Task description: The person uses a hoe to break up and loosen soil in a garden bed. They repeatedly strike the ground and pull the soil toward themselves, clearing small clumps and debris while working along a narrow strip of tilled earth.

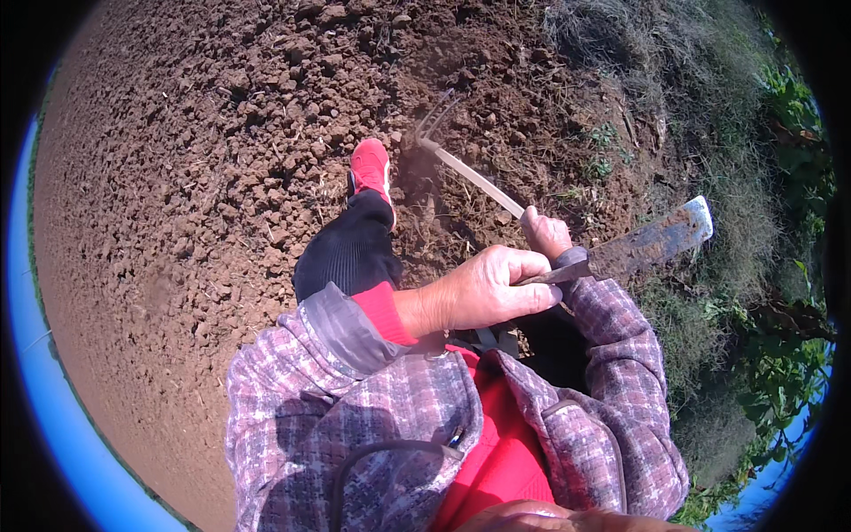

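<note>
My left hand (482,282) is closed on the narrow neck of a flat, mud-stained metal blade (648,243). The blade points out to the right across my right forearm, and its squared end is bright and worn. My right hand (546,234), partly behind the blade and the left hand, grips the pale handle of a pronged hoe (482,181). From that hand the handle slants up and left to the thin metal tines (439,118). The tines look slightly blurred against the soil, so I cannot tell whether they touch it.
Loose, cloddy brown soil (219,166) spreads ahead and to the left. One red shoe (370,166) stands on it, left of the hoe head. Dry grass (718,153) edges the soil on the right, with green leafy plants (791,372) beyond. Small weeds (602,149) grow nearer.
</note>
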A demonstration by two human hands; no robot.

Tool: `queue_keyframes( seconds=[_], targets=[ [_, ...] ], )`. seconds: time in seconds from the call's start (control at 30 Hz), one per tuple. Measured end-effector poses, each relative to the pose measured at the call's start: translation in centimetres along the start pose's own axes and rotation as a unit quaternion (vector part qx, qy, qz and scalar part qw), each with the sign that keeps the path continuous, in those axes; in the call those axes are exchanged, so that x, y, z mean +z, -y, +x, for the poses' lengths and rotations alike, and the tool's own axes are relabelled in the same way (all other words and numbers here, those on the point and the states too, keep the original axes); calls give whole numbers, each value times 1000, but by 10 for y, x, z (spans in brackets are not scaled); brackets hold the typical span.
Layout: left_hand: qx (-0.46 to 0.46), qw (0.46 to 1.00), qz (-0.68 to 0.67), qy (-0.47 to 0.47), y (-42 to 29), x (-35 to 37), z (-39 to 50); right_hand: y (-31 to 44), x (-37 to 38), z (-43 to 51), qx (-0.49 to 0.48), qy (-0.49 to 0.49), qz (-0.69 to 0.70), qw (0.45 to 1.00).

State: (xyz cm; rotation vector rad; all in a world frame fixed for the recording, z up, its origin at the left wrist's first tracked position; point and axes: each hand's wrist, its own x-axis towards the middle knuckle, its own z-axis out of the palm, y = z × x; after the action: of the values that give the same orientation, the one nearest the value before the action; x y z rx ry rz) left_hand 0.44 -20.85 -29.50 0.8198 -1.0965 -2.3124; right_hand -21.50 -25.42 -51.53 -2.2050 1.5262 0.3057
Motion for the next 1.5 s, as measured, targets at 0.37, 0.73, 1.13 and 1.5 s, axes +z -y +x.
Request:
queue_keyframes(
  seconds=[0.37, 0.73, 1.13, 1.5],
  targets=[
    [42, 998, -34, 10, 6, 3, 5, 35, -58, 10, -58, -212, 201, 954],
    [11, 999, -39, -29, -2, 1, 2, -9, -11, -26, -22, 79, 292, 953],
    [-16, 999, -20, -31, 0, 2, 4, 2, -47, -9, 50, -10, 96, 994],
    [-14, 995, -39, -92, 1, 2, 3, -23, -46, -21, -43, -101, 90, 990]
  ],
)
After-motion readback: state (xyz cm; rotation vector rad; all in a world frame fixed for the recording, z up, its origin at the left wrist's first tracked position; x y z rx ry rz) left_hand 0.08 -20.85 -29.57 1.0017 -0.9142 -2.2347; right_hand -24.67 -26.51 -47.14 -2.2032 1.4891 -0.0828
